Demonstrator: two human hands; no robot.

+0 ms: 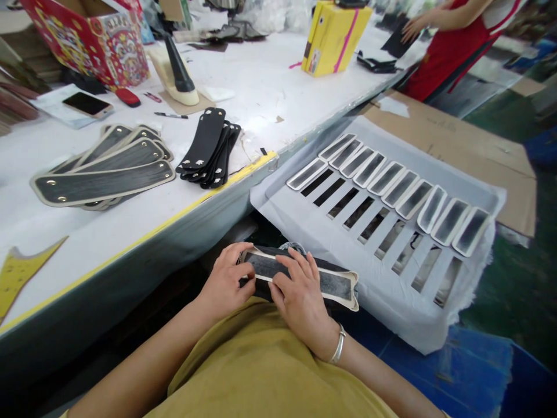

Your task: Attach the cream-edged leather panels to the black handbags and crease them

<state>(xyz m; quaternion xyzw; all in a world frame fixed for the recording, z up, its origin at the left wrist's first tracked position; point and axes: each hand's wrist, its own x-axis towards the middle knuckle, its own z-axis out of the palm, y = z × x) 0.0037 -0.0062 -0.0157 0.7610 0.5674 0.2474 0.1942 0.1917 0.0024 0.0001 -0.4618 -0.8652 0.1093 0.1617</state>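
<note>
In front of my lap is a long dark panel (335,284) with a raised cream border, set against black leather that shows along its edges. My left hand (230,278) grips the panel's left end, fingers curled and thumb below. My right hand (302,293), with a silver bracelet at the wrist, bends its fingers over the middle and presses on the surface. The underside of the panel is hidden. To the left on the white table lie a fanned pile of cream-edged dark strips (104,183) and a stack of black leather strips (204,139) with metal fittings.
On my right, a white-covered slotted rack (343,244) carries a row of cream-edged panels (387,177). A yellow box (335,38), a red carton (117,49), a phone (87,104) and a yellow pattern piece (26,273) are on the table. A co-worker's red apron (448,52) shows behind.
</note>
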